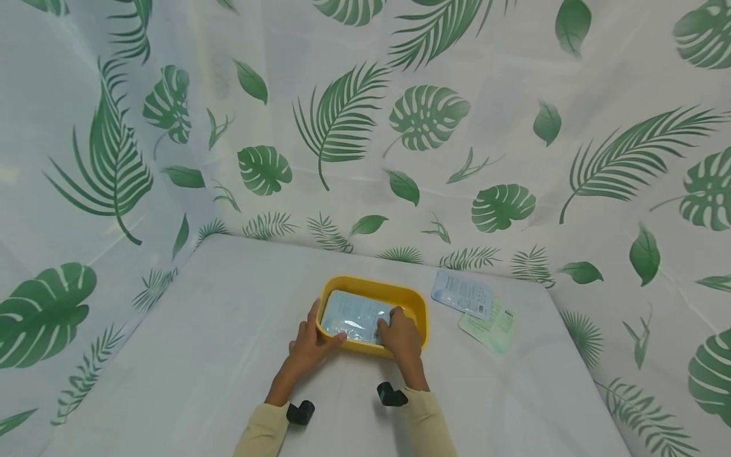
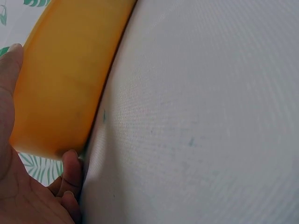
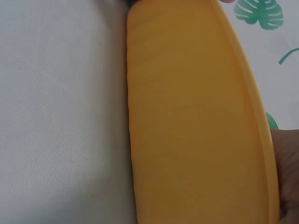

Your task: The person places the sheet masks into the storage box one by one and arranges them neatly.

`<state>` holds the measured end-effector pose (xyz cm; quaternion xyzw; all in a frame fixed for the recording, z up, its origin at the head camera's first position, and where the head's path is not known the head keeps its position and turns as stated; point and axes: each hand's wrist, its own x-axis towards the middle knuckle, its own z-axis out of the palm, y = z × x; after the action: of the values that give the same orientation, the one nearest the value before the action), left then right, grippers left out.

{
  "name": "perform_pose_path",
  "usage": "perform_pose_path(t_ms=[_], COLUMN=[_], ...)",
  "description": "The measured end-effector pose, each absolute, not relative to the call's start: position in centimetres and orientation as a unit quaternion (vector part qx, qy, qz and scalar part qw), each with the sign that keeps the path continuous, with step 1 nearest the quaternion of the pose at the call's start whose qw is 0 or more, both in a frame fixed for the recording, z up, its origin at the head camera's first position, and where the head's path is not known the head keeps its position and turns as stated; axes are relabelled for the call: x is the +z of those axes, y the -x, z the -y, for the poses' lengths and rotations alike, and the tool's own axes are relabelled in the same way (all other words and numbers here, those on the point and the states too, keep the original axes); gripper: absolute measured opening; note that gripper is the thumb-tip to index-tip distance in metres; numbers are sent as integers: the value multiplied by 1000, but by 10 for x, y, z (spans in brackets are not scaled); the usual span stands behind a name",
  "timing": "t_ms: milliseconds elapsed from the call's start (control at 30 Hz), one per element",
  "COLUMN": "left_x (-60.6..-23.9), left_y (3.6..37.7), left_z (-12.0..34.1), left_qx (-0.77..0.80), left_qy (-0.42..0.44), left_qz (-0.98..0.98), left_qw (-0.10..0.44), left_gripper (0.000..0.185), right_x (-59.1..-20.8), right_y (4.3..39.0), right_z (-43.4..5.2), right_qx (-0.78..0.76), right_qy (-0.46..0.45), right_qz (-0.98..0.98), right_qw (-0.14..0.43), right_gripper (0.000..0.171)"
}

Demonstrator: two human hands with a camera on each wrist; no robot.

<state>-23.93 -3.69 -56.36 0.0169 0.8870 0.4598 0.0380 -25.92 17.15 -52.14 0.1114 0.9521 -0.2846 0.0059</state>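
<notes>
A shallow yellow plastic bin [image 1: 388, 291] [image 2: 70, 70] [image 3: 196, 112] sits on the white-covered table. Inside it lies a flat, shiny light-blue packet [image 1: 354, 312] with small print. My left hand [image 1: 306, 348] [image 2: 28, 196] holds the bin's near left corner, thumb over the front rim and fingers along the left side. Reaching over the front rim, my right hand [image 1: 403, 337] pinches the packet's right end between thumb and curled fingers. In the right wrist view the bin's wall hides most of that hand [image 3: 288, 172].
Right of the bin, a blue printed packet [image 1: 461, 292] partly overlaps a light-green packet [image 1: 491, 327] on the table [image 1: 217, 343]. Leaf-patterned white sheeting [image 1: 354, 171] hangs behind and on both sides. Each wrist carries a small black camera [image 1: 301, 412].
</notes>
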Motion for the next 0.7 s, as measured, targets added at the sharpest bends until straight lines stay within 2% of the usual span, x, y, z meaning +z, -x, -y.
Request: perform_pose_path(t_ms=[233,700], left_x=[-563,-562], left_y=[240,240], left_z=[37,37], left_qx=[464,465], left_qy=[-18,-14], left_qz=[-885,-884], left_qw=[37,40], left_gripper=[100,100], right_x=[-522,-523], right_y=[260,263], right_z=[-169,-174], right_qx=[-290,-301], right_qy=[-132,-101], right_qz=[-948,-948], right_qw=[-21,-11], right_gripper=[40,41])
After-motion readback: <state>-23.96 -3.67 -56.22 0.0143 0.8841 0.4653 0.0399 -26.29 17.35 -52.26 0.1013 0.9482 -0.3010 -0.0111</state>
